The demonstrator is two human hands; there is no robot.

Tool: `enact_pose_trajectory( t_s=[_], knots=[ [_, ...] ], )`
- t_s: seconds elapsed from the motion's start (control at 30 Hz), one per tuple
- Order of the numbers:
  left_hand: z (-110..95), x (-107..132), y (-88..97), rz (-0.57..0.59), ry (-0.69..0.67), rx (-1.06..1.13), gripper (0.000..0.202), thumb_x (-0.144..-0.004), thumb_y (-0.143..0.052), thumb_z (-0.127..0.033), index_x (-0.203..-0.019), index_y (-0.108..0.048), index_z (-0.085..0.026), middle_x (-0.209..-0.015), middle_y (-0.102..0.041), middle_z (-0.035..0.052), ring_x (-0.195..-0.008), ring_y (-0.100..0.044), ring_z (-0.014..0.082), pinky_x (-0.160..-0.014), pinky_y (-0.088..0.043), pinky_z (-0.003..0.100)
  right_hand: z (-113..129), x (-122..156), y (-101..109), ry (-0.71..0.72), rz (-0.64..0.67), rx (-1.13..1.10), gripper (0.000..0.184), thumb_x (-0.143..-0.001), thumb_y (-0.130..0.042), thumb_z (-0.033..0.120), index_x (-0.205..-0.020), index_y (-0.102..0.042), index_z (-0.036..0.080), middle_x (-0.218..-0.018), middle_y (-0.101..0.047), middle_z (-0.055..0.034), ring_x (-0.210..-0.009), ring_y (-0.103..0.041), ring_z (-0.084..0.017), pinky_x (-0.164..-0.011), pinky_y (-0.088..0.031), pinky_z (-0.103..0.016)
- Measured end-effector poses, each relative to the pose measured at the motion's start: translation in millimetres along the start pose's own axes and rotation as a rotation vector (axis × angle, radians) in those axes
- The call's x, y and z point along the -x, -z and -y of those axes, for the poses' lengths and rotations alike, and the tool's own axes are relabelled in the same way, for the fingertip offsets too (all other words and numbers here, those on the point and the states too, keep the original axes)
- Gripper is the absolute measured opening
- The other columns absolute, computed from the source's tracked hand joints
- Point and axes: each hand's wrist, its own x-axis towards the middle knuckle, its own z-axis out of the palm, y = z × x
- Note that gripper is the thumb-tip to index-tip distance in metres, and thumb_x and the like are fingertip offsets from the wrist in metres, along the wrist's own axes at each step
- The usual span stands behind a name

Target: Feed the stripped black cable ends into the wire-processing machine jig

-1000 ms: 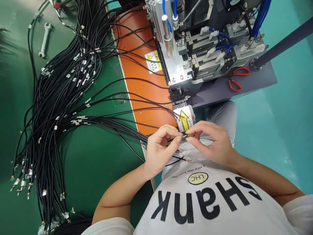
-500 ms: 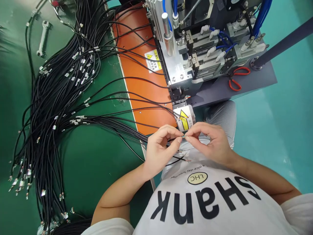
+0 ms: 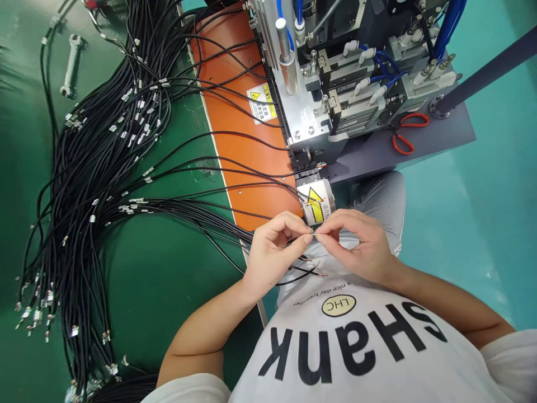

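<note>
My left hand (image 3: 273, 251) and my right hand (image 3: 358, 242) meet fingertip to fingertip just below a small machine head with a yellow warning label (image 3: 316, 202). Both pinch the stripped end of a thin black cable (image 3: 312, 237). Two more cable ends with bare wire tips (image 3: 316, 273) hang loose under my left hand, over my white shirt. The held cable runs left toward a big bundle of black cables (image 3: 96, 184) on the green table (image 3: 168, 280).
An orange plate (image 3: 239, 134) lies between the bundle and a grey machine (image 3: 335, 84) with blue air hoses. Red-handled scissors (image 3: 405, 134) rest on the machine's base. A metal wrench (image 3: 69, 64) lies at the far left. Teal floor is on the right.
Both hands stay pinched together in the same place, with only tiny finger shifts. The view has drifted slightly.
</note>
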Motion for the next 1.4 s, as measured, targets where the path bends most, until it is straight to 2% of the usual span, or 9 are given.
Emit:
enact_pose_trajectory(
  t_s=[0.4,0.73,0.97,1.27,1.4],
  knots=[
    [-0.8,0.3,1.7,0.020,0.105,0.051,0.010,-0.082,-0.073,-0.025,-0.083,-0.070,-0.016,-0.078,-0.061,0.0025,-0.063,-0.052,0.0098,-0.057,-0.044,0.023,-1.8,0.9,0.8,-0.030,0.023,-0.052,0.011,-0.085,-0.066,0.012,-0.081,-0.063,0.022,-0.072,-0.064,0.0023,-0.063,-0.058,-0.013,-0.066,-0.045,-0.032],
    [0.9,-0.9,1.9,0.015,0.135,0.087,0.010,-0.080,-0.075,-0.021,-0.081,-0.067,-0.016,-0.078,-0.060,0.0015,-0.067,-0.051,0.0084,-0.057,-0.041,0.020,-4.3,1.7,0.9,-0.035,0.020,-0.044,0.010,-0.085,-0.068,0.013,-0.086,-0.065,0.022,-0.076,-0.066,0.0020,-0.064,-0.059,-0.013,-0.067,-0.045,-0.033],
    [1.6,-0.7,1.1,0.003,0.149,0.090,0.010,-0.079,-0.076,-0.022,-0.081,-0.069,-0.016,-0.074,-0.061,0.0012,-0.061,-0.051,0.0091,-0.056,-0.044,0.023,-3.2,0.5,1.1,-0.033,0.035,-0.041,0.011,-0.086,-0.064,0.011,-0.082,-0.062,0.021,-0.073,-0.063,0.0030,-0.064,-0.057,-0.012,-0.067,-0.044,-0.032],
    [-0.9,0.3,-1.8,-0.028,0.162,-0.018,0.008,-0.079,-0.074,-0.020,-0.081,-0.069,-0.015,-0.071,-0.062,0.0002,-0.064,-0.051,0.0077,-0.059,-0.043,0.018,-3.4,2.2,1.1,-0.034,0.060,0.056,0.006,-0.087,-0.065,0.015,-0.087,-0.062,0.020,-0.079,-0.065,0.0026,-0.064,-0.058,-0.011,-0.068,-0.041,-0.031],
    [-0.1,0.8,-1.5,-0.023,0.150,-0.015,0.008,-0.081,-0.073,-0.020,-0.081,-0.068,-0.015,-0.071,-0.061,-0.0002,-0.065,-0.051,0.0075,-0.060,-0.043,0.018,-2.7,4.9,-0.6,-0.023,0.083,0.164,0.006,-0.087,-0.067,0.018,-0.083,-0.063,0.020,-0.073,-0.064,0.0039,-0.059,-0.054,-0.010,-0.066,-0.038,-0.032]
  ],
)
